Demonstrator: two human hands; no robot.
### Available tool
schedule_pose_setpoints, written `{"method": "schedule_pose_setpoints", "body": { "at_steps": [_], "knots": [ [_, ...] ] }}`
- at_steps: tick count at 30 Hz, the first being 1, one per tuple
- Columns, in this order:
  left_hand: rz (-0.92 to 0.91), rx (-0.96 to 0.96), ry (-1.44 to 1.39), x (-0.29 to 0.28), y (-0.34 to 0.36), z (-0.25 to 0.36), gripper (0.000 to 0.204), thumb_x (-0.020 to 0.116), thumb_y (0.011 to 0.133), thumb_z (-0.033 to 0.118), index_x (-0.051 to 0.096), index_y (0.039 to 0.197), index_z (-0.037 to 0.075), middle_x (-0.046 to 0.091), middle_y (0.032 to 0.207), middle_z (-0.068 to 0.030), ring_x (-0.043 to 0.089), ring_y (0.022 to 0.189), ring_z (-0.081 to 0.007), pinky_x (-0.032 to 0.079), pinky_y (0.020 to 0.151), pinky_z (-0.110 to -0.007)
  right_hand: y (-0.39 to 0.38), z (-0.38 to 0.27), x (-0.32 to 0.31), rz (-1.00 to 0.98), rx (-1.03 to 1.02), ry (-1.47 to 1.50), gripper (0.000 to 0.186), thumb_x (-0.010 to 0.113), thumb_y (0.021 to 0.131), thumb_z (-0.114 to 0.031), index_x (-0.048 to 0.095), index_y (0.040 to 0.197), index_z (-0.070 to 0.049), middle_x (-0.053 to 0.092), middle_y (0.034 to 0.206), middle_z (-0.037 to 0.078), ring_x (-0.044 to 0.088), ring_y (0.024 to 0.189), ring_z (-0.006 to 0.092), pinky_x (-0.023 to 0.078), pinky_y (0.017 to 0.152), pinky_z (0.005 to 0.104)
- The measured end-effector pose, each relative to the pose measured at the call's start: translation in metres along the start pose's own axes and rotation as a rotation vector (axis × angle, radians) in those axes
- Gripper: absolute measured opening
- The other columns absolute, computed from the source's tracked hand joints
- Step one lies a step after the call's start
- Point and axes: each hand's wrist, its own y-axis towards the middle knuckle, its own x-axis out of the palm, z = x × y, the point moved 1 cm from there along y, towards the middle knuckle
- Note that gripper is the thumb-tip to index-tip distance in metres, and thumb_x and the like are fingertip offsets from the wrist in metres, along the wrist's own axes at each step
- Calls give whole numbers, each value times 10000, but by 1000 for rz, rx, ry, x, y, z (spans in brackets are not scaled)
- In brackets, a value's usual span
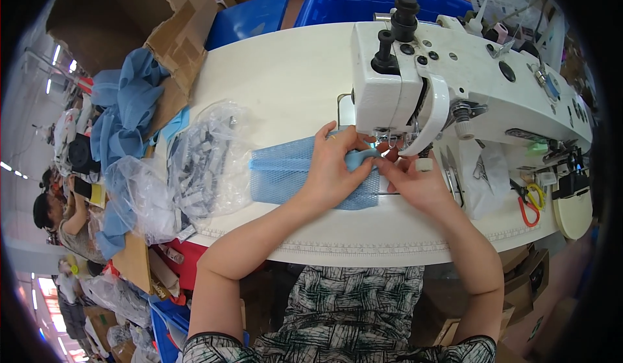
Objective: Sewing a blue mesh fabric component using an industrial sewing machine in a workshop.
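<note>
A piece of light blue mesh fabric (282, 171) lies on the white sewing table, its right end under the head of a white sewing machine (389, 97). My left hand (334, 168) rests over the fabric, fingers bent round a folded, smoother blue edge (359, 158). Close beside it, my right hand (412, 178) pinches the same edge near the needle area. The fingertips of my right hand are partly hidden by the machine head, and the needle itself cannot be made out.
Left of the fabric lies a clear plastic bag (207, 162) of small grey pieces. Scissors (529, 210) with red and yellow handles and metal tweezers (451, 171) lie right. Blue cloth (130, 103) spills from a cardboard box (178, 38). A blue bin (324, 0) stands behind.
</note>
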Motion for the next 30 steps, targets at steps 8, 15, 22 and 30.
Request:
{"method": "schedule_pose_setpoints", "body": {
  "at_steps": [8, 15, 22, 30],
  "knots": [
    [-91, -91, 81, -3, -1, -2, 272, 829, 809, 155, 726, 1034, 44, 724, 1062, -98, 510, 1293, -358, 235, 1225, -515, 4, 11, -3, 177, -602, -608, 230, 742, 970, -206, 708, 1062, 1, 749, 928, 144, 753, 837, 227, 574, 716, 322],
    [-69, 30, 166, -5, 3, 6, 290, 767, 820, 111, 692, 1099, 109, 741, 960, -47, 690, 978, -261, 192, 1210, -636, 5, 25, 10, 229, -607, -327, 289, 624, 1038, -236, 704, 1016, 41, 735, 924, 207, 749, 854, 319, 573, 747, 377],
    [-46, -10, 291, -6, 1, 10, 202, 766, 781, 100, 739, 981, 90, 697, 1003, -55, 651, 1086, -254, 148, 1242, -597, 8, 28, 5, 278, -680, -682, 225, 600, 1046, -249, 722, 1033, -60, 704, 903, 214, 721, 818, 360, 549, 709, 437],
    [-58, 71, 318, -8, 2, 6, 143, 768, 754, 80, 759, 895, 103, 685, 936, -29, 651, 1043, -229, 170, 1219, -622, 2, 23, 7, 266, -637, -530, 180, 632, 1032, -232, 707, 1097, -82, 706, 936, 196, 713, 852, 381, 557, 737, 439]
  ]
}}
